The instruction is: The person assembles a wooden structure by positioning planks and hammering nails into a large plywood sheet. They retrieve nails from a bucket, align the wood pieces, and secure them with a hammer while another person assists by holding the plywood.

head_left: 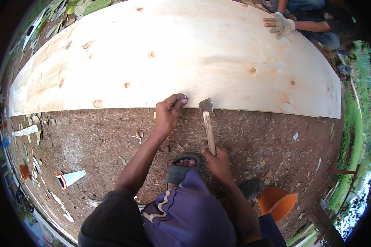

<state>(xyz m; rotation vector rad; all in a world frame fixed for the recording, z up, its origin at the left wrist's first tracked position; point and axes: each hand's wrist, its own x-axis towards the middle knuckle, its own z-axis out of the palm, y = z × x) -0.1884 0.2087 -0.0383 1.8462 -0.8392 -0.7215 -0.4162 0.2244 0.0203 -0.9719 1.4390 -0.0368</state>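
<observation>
My left hand [170, 111] is closed in a pinch at the near edge of a wide, pale plywood sheet [165, 78]. A small nail [185, 97] shows at its fingertips, only its light round head clear. Lower and to the right, my right hand [218, 164] grips the wooden handle of a hammer [209, 127]. The hammer's blocky, axe-like steel head is over the sheet's near edge, a little right of the nail and apart from it.
At the far right, a co-worker's gloved hand [282, 25] presses flat on the sheet. An orange bucket [278, 203] lies tipped beside my right forearm. A handsaw [71, 179] rests on the brown soil at left. My sandalled foot [184, 166] is between my arms.
</observation>
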